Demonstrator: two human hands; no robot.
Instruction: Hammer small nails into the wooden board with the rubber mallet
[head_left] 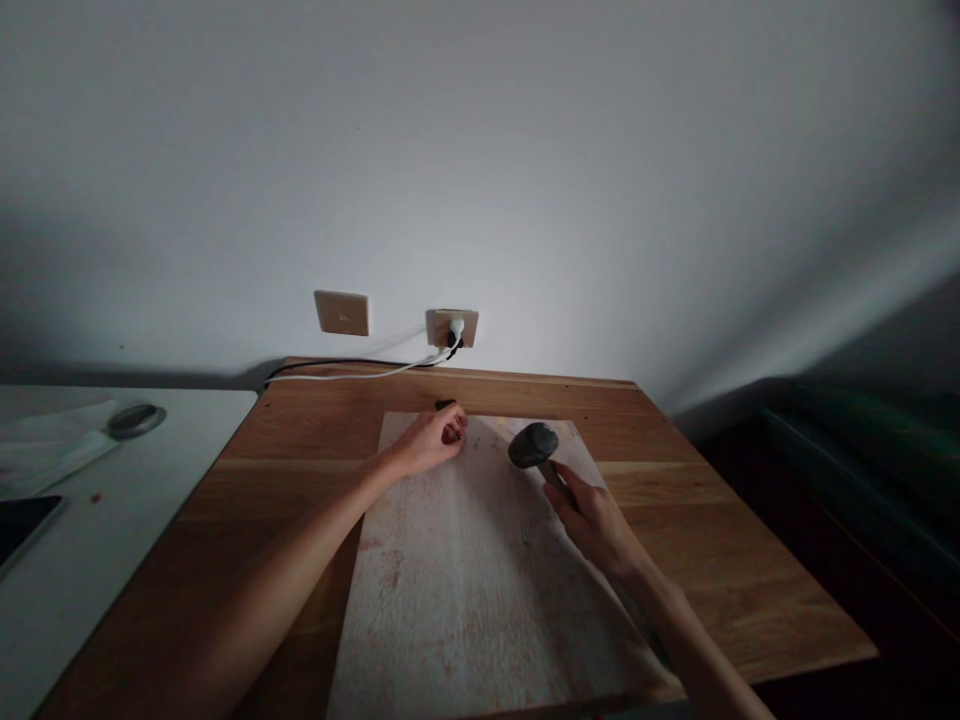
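Note:
My right hand [592, 515] is wrapped round the handle of a mallet with a rounded black head [533, 445]. The head is raised over the upper right part of a pale, worn wooden board [465, 580]. Near the board's far edge my left hand [436, 438] is closed in a pinch. A small dark bit at its fingertips looks like a nail, mostly hidden by the fingers. Two thin nails, one [477, 441] and another [495, 440], stand in the board between my left hand and the mallet head.
The board lies on a brown wooden table [720, 540] against the wall. Behind my left hand is a small dark object [445, 404]. A white cable [360, 376] and a black one run to a wall socket [452, 328]. A white surface [142, 500] adjoins at left.

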